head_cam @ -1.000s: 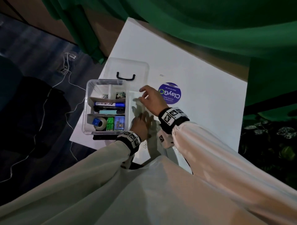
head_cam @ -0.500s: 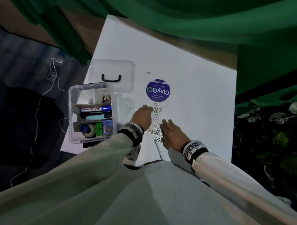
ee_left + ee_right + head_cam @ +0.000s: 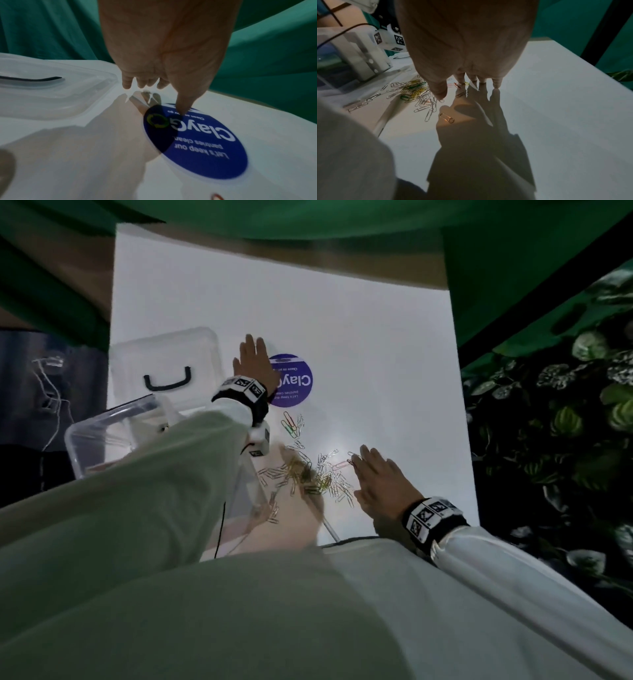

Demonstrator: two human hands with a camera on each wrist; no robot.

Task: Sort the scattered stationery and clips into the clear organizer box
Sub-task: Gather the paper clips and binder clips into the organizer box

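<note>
Dozens of loose silver and coloured wire paper clips beside the clear plastic organizer box on the white bench, flat empty hands, right hand and left hand, flanking; gathering underway, next likely sweeping them together.

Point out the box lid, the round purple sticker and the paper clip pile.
box lid [image 3: 164, 356], head view, clear top above the black handle
sticker [image 3: 202, 146], left wrist view, blue-purple face
paper clips [image 3: 415, 88], right wrist view, yellow cluster

Round blue sticker, "ClayGo", "Let's keep our"
</note>
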